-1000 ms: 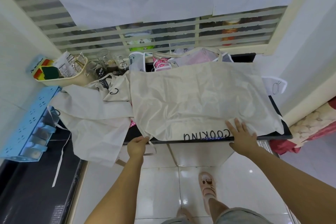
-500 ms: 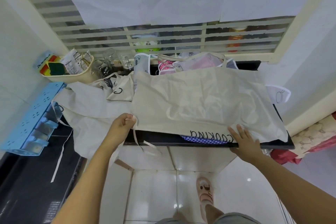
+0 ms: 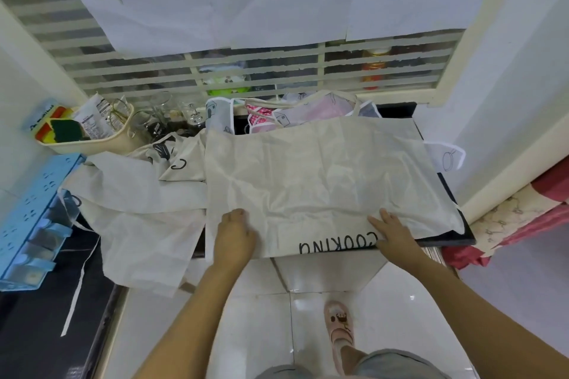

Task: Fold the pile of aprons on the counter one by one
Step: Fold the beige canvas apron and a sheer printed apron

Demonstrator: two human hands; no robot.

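Observation:
A cream apron (image 3: 323, 181) printed COOKING lies spread on the black counter (image 3: 446, 238), its near edge hanging over the front. My left hand (image 3: 235, 234) rests on the apron's near left part with its fingers bent into the cloth. To the right, my right hand (image 3: 392, 232) lies flat with fingers spread beside the print. More cream aprons (image 3: 132, 212) sprawl to the left and droop off the counter. Pink and white patterned aprons (image 3: 277, 120) are heaped at the back.
A beige basket (image 3: 92, 146) with sponges and packets and some glass cups (image 3: 160, 120) stand at the back left. A blue rack (image 3: 27, 215) is mounted on the left wall. Red bedding (image 3: 523, 218) lies to the right. My slippered foot (image 3: 338, 326) stands on white tiles.
My left hand carried the apron's left corner and strap up and inward onto the cloth, leaving a straight left edge. My right hand stayed pressed by the print.

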